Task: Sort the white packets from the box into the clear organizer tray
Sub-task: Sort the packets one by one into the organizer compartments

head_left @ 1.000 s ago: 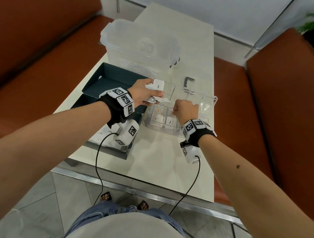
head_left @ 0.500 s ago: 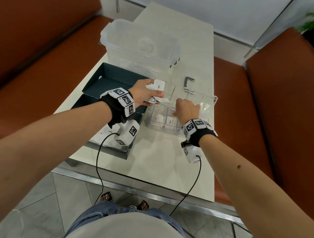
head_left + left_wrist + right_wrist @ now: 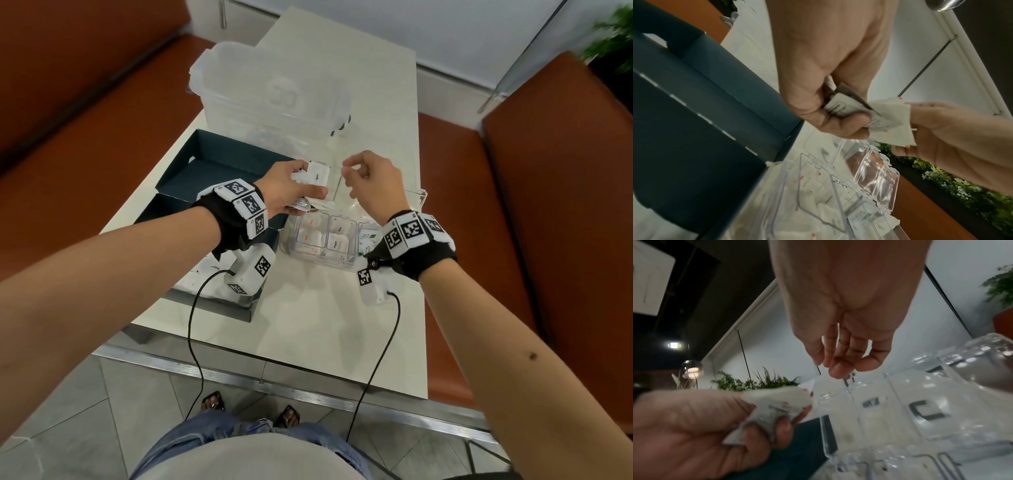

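White packets (image 3: pixel 310 186) are sitting bunched in the person's left hand (image 3: pixel 286 192), whose fingers and thumb are curling tightly around the stack just above the far-left edge of the clear organizer tray (image 3: pixel 346 265), with more packets lying in its near compartments. Her right hand (image 3: pixel 371 183) is hovering close beside the stack over the tray with its fingers loosely bent and holding nothing that I can make out. Beside the tray the dark box (image 3: pixel 212 171) is lying open on the pale table (image 3: pixel 318 322).
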Tool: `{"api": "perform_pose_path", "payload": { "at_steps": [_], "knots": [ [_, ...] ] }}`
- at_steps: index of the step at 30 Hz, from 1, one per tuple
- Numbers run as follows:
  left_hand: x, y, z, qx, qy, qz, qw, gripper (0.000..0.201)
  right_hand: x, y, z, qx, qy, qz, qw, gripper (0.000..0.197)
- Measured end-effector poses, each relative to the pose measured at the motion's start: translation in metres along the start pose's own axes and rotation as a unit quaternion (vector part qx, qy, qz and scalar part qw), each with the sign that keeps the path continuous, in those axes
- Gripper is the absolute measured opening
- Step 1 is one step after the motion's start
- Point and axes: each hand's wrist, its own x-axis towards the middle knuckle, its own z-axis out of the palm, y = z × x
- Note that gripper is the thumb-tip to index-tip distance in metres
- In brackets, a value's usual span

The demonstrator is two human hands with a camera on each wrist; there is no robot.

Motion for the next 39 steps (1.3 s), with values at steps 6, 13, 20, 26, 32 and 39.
{"api": "perform_pose_path", "payload": {
  "at_steps": [6, 13, 20, 26, 32, 39],
  "knots": [
    [-0.004, 0.002, 0.005, 0.01, -0.027, 0.005, 1.0, 0.052, 0.003, -0.011, 0.004, 0.028, -0.05, 0.025, 0.998, 0.031],
    [-0.008, 0.003, 0.011, 0.017, -0.055, 0.005, 0.998, 0.053, 0.0, -0.011, -0.008, 0.075, -0.061, 0.06, 0.994, 0.008],
    [-0.008, 0.001, 0.009, 0.033, -0.043, 0.014, 0.998, 0.032, 0.004, 0.001, -0.029, 0.116, -0.032, 0.083, 0.989, 0.014],
    [-0.006, 0.0, 0.001, 0.042, -0.025, 0.021, 0.999, 0.028, -0.004, 0.024, -0.031, 0.056, -0.031, 0.081, 0.995, 0.007],
    [-0.006, -0.001, -0.001, 0.037, -0.014, 0.019, 0.999, 0.027, -0.012, 0.034, -0.009, -0.041, -0.069, 0.056, 0.995, 0.006],
    [-0.01, -0.001, -0.003, 0.039, -0.015, 0.017, 0.999, 0.024, -0.008, 0.043, 0.021, -0.166, -0.096, 0.045, 0.98, 0.012]
  ]
}}
